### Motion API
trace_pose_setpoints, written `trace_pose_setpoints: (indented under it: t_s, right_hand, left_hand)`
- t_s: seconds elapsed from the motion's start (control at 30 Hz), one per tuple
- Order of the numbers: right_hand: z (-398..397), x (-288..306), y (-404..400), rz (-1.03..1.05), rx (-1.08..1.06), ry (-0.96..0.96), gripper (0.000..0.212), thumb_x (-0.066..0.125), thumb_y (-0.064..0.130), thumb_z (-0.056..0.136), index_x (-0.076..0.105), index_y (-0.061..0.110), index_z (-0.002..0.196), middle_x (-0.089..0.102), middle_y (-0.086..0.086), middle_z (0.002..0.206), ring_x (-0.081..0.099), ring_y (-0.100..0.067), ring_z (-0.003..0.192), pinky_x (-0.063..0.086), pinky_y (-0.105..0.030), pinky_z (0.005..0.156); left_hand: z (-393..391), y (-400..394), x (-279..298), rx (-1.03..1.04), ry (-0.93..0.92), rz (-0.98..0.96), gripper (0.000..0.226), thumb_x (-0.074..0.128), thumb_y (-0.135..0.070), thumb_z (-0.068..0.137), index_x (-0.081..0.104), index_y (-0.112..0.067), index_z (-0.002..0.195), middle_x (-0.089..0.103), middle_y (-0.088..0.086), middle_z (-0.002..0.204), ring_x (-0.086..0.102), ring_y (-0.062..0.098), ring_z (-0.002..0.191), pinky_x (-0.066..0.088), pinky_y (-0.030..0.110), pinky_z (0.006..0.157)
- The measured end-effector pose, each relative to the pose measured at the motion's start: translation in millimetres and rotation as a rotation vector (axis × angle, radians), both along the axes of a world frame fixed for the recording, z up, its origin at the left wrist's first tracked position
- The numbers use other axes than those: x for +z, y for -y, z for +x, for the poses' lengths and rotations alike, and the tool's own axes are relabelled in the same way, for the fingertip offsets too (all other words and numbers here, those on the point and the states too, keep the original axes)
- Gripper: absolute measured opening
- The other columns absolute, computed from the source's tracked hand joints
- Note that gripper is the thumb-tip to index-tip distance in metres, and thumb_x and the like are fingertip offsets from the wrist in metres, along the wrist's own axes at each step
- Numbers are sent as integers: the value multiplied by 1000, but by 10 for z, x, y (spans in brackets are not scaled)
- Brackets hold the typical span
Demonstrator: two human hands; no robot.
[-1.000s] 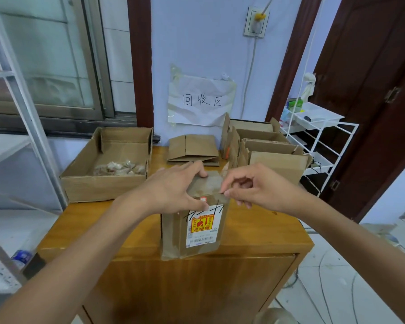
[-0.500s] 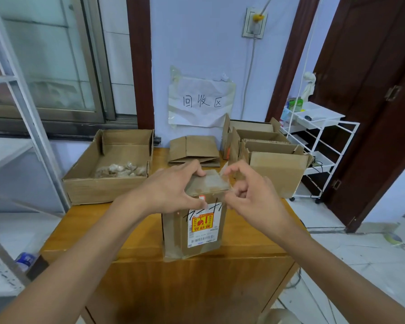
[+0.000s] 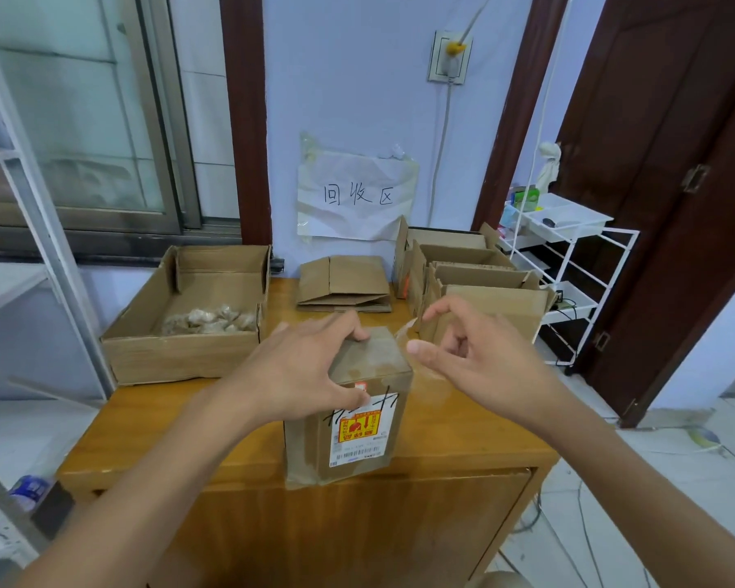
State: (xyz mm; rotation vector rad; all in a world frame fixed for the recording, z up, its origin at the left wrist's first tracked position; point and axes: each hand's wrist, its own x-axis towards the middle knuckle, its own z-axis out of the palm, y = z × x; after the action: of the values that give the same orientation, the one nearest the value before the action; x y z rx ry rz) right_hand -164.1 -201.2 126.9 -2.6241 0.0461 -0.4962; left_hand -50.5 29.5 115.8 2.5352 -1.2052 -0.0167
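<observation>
A small sealed cardboard box (image 3: 374,362) with a red and yellow label stands upright at the front edge of the wooden cabinet (image 3: 463,422). My left hand (image 3: 302,371) grips its top from the left, thumb on the front face and fingers over the far edge. My right hand (image 3: 472,354) hovers just right of the box and pinches a strip of clear tape (image 3: 406,331) that runs from the box's top right corner up to my fingertips.
An open box (image 3: 187,354) with crumpled tape wads sits at the left. A flattened box (image 3: 342,286) lies at the back centre. Several open empty boxes (image 3: 484,299) stand at the back right. A white wire rack (image 3: 569,265) stands right of the cabinet.
My right hand has drawn away from the box's top edge to the right and upward, peeling the clear tape off. My left hand has stayed on the box.
</observation>
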Motion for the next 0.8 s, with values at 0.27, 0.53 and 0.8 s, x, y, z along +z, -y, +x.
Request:
trace_pose_setpoints:
  t_s: [0.27,0.53,0.8]
  right_hand:
    - [134,-179,-141,555,165,-193,44,66,21,103,47,30,141,65,1,79,71,-18,76,52,-32,75]
    - [165,-167,-81,654,225,-223,43,50,8,109,48,30,146,62,-4,85,69,-21,84,52,-35,65]
    - [288,-99,22,597,234,-303,51,53,5,104,47,34,146,63,-6,84,65,-17,82,50,-36,73]
  left_hand:
    - [-95,111,0,25,-33,-13,49,27,-82,92,35,-41,118,64,-21,116,54,10,113,36,42,94]
    - [160,273,105,112,-154,129,93,45,-82,88,24,-31,163,32,-7,166,32,19,151,24,51,122]
    - [368,439,158,93,-312,224,69,59,-84,78,49,-43,133,64,-12,125,60,17,116,38,47,110]
